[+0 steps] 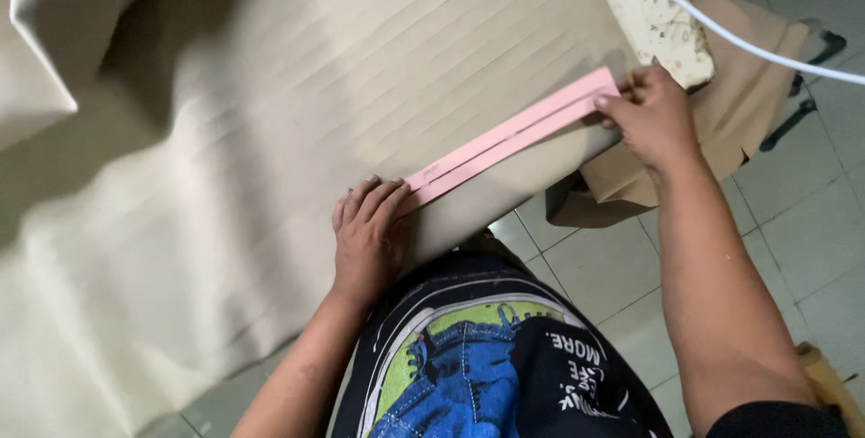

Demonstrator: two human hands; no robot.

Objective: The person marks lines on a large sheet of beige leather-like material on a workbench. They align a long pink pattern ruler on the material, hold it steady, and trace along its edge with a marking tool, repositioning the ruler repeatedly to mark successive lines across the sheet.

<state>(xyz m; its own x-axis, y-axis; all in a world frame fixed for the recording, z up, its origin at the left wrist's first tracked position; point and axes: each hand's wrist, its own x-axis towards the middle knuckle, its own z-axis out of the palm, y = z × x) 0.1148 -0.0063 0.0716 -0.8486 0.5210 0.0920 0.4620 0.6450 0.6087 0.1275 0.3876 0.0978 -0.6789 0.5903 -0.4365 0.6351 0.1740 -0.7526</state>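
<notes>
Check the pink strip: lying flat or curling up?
Flat. The pink strip lies straight along the beige fabric, left hand pressing one end, right hand the other.

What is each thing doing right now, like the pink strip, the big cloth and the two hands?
pink strip: lying flat on the cloth near its edge, pinned at both ends.
beige cloth: spread out, creased, hanging over the edge.
left hand: pressing flat on the strip's near end.
right hand: fingers holding the strip's far end.
white cable: hanging across the corner.

You have one head-worn view, looking steeply down and close over the beige fabric (297, 104), with tiled floor (811, 222) right of it.
</notes>
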